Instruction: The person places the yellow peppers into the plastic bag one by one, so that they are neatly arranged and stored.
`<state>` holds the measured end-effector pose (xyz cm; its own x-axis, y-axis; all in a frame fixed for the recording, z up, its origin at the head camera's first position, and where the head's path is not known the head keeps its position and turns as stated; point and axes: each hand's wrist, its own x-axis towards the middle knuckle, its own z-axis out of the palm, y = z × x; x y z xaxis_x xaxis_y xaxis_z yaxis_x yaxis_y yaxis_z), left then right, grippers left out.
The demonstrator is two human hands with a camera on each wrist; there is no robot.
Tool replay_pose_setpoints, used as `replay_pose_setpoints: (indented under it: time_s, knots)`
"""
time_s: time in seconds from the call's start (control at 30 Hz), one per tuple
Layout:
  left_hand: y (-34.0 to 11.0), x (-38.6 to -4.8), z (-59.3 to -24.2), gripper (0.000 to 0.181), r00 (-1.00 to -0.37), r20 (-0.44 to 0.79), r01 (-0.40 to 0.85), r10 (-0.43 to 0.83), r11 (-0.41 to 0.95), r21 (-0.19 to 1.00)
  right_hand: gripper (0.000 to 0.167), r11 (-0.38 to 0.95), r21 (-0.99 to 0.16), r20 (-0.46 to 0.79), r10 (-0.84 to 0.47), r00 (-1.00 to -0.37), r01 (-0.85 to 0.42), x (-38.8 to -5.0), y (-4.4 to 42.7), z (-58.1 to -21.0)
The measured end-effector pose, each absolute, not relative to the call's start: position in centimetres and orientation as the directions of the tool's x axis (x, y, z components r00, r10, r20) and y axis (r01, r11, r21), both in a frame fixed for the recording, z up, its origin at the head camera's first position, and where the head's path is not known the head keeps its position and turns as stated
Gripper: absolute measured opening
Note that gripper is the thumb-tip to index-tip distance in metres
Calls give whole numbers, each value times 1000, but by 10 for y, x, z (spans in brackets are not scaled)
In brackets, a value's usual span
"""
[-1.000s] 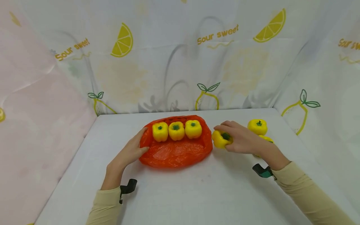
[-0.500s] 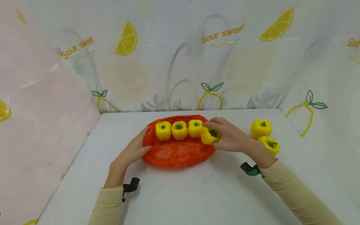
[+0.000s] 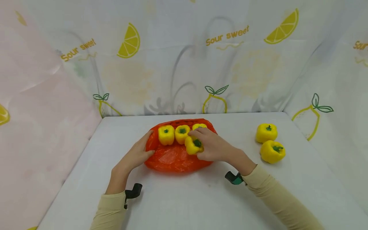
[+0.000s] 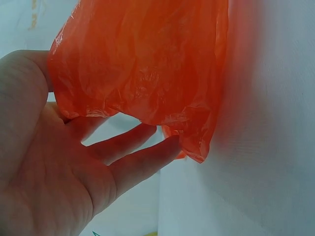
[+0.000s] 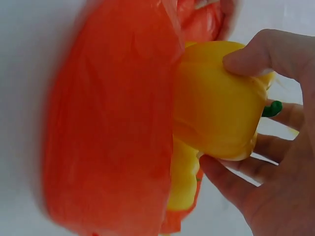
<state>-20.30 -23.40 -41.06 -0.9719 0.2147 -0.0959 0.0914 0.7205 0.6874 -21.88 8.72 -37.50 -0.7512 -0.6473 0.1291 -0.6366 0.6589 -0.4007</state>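
A red plastic bag lies opened out on the table, its rim spread round three yellow bell peppers standing in a row: a left one, a middle one and a right one partly covered by fingers. My left hand holds the bag's left side, thumb and fingers spread at the rim; in the left wrist view some fingers show partly through the red film. My right hand grips another yellow bell pepper, tilted, above the bag in front of the row. Its green stem points toward the palm.
Two more yellow bell peppers, a rear one and a front one, sit close together on the white table at the right. A lemon-printed cloth hangs behind the table and along its sides.
My right hand has carried its bell pepper leftward from beside the bag to over it. The left hand stays at the bag's left side, and the three peppers in the row remain in place.
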Motion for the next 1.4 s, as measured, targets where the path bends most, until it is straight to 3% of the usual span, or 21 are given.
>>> replay_pose_setpoints:
  time_s: [0.3, 0.9, 1.4]
  knots:
    - [-232, -203, -409, 80, -971, -75, 119, 227, 730, 673, 68, 663, -367, 106, -668, -737, -653, -215, 51, -388]
    - [-233, -202, -408, 79, -968, -75, 126, 240, 719, 683, 70, 697, -360, 149, -613, -776, -620, -208, -17, -413]
    - [-234, -202, -408, 82, -967, -97, 109, 237, 724, 681, 58, 703, -330, 218, -592, -776, -630, -202, -34, -422]
